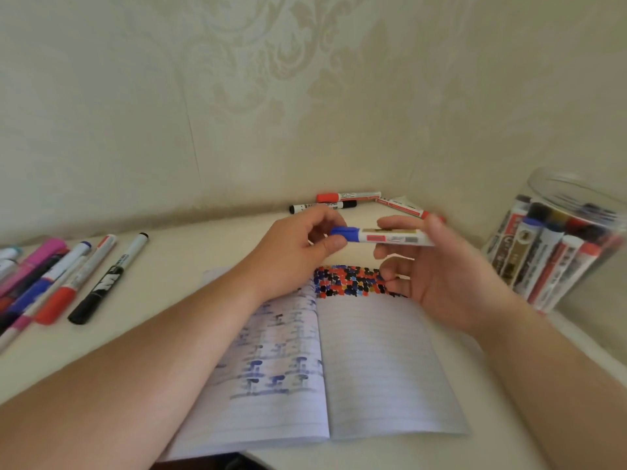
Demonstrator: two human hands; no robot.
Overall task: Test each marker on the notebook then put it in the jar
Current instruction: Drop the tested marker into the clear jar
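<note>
A white marker with a blue cap [383, 236] is held level above the open lined notebook [380, 368]. My left hand [298, 252] pinches the blue cap end. My right hand [441, 266] grips the white barrel. The notebook's right page carries a band of red, blue and black test marks [349, 281] along its top; ink shows through on the left page. A clear plastic jar [556, 245] at the right, tilted, holds several markers.
Several loose markers [61, 283] lie in a row on the cream table at the left. Three more markers [349, 201] lie against the patterned wall behind my hands. The table's front edge runs just below the notebook.
</note>
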